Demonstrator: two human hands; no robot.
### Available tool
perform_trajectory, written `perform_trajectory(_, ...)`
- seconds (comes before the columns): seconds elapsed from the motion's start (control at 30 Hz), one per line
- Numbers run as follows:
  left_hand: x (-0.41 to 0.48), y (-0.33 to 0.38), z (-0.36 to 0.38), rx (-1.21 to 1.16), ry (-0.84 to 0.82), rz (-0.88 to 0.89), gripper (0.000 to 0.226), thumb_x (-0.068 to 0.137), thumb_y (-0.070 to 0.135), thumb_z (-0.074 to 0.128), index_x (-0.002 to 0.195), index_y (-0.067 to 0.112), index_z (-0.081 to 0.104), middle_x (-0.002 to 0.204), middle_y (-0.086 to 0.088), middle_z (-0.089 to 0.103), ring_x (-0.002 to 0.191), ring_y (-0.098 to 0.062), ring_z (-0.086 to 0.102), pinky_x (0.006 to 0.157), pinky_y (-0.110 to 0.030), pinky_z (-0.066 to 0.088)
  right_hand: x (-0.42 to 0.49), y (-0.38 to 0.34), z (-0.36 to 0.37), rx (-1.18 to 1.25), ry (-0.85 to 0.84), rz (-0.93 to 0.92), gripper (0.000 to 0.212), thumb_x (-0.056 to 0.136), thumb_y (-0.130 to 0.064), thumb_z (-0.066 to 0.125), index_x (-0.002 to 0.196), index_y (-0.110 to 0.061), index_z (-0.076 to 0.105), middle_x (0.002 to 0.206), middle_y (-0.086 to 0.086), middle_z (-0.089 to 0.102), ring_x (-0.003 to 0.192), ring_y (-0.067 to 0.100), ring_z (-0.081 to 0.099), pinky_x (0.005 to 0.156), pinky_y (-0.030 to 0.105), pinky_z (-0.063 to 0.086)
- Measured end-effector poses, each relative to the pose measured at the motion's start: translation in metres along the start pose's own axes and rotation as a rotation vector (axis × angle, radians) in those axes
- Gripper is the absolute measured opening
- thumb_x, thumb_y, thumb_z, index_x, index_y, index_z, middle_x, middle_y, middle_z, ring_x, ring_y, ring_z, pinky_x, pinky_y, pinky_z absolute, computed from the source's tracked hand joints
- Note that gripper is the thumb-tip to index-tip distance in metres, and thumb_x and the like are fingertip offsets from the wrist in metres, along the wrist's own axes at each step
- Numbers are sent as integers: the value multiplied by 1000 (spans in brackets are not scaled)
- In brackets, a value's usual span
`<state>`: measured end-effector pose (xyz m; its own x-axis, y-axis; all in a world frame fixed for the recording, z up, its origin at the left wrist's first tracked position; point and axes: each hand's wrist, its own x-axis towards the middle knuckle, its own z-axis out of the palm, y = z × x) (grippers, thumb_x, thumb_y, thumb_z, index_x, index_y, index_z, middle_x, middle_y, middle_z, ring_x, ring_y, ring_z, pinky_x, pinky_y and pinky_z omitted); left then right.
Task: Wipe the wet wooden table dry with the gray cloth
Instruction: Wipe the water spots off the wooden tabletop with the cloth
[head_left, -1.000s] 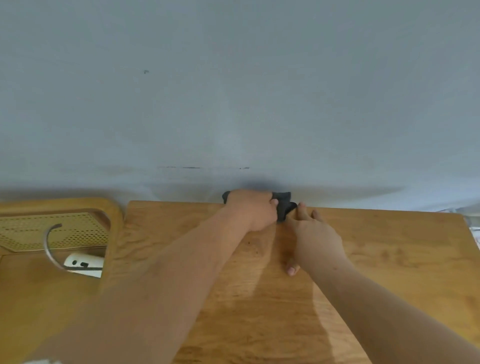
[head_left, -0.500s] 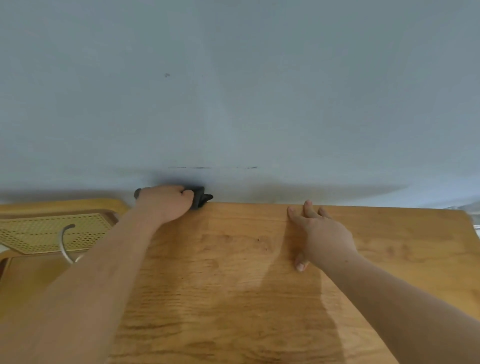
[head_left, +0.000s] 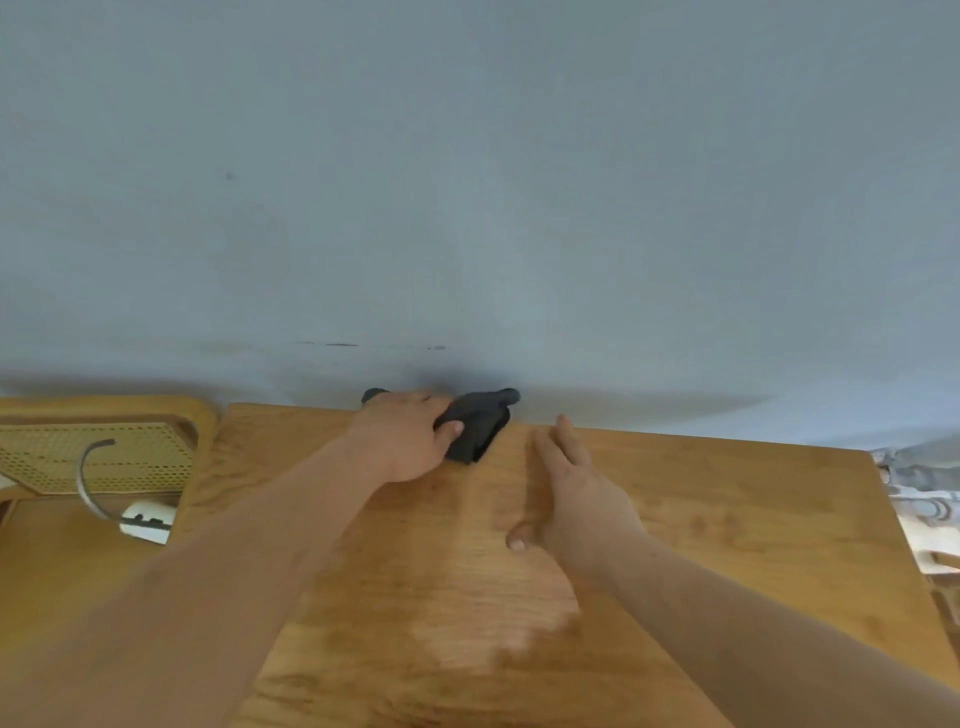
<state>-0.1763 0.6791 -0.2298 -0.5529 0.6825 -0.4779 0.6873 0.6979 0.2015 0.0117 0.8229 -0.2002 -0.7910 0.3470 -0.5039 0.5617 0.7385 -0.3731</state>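
The wooden table (head_left: 727, 519) fills the lower part of the view and meets a pale blue wall at its far edge. A dark gray cloth (head_left: 478, 423), bunched up, lies at that far edge near the middle. My left hand (head_left: 402, 436) presses down on the cloth's left part, fingers curled over it. My right hand (head_left: 571, 488) is just right of the cloth, tilted on its edge with fingers straight and apart from the cloth. A pale sheen shows on the wood (head_left: 493, 613) nearer to me.
A lower wooden chair with a woven cane back (head_left: 104, 457) stands to the left of the table. On its seat lie a white plug adapter (head_left: 148, 522) and a gray cable (head_left: 85, 483). Patterned fabric (head_left: 924, 499) shows past the table's right edge.
My left hand has slid the cloth from the far left corner back right toward the middle. My right hand has lifted from flat on the table onto its edge.
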Motion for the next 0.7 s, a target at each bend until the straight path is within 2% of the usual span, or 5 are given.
perform_trajectory(0.2,27,72,0,176,-38,-370,51,102,40,20,118,18,63,109,-5,66,96,-24,60,84,-39,42,-27,123,-74,-138,55,31,84,87,-53,72,157,-38,29,168,-13,19,151,16,31,110,39,45)
perform_trajectory(0.33,54,190,24,84,76,-175,53,103,42,19,120,16,62,112,-8,65,101,-27,60,91,-43,47,-44,209,-103,-332,9,261,96,77,-57,81,154,-36,28,160,3,27,151,28,24,95,47,51)
perform_trajectory(0.47,74,291,36,35,56,40,50,106,46,23,138,20,52,131,-10,60,117,-32,56,98,-45,41,-47,242,-89,-219,-15,259,103,78,-56,81,158,-41,18,170,4,8,156,30,11,100,51,51)
perform_trajectory(0.6,75,274,23,-31,-16,110,41,105,53,30,131,33,55,122,1,64,109,-22,59,94,-41,47,-48,252,-92,-209,5,210,104,80,-64,75,160,-42,13,172,3,1,158,29,8,97,45,52)
perform_trajectory(0.7,72,235,13,24,-51,-48,43,106,55,27,130,36,57,126,4,67,110,-20,62,91,-36,49,-49,260,-90,-215,21,167,103,82,-70,68,161,-42,8,173,0,-5,158,27,5,94,41,53)
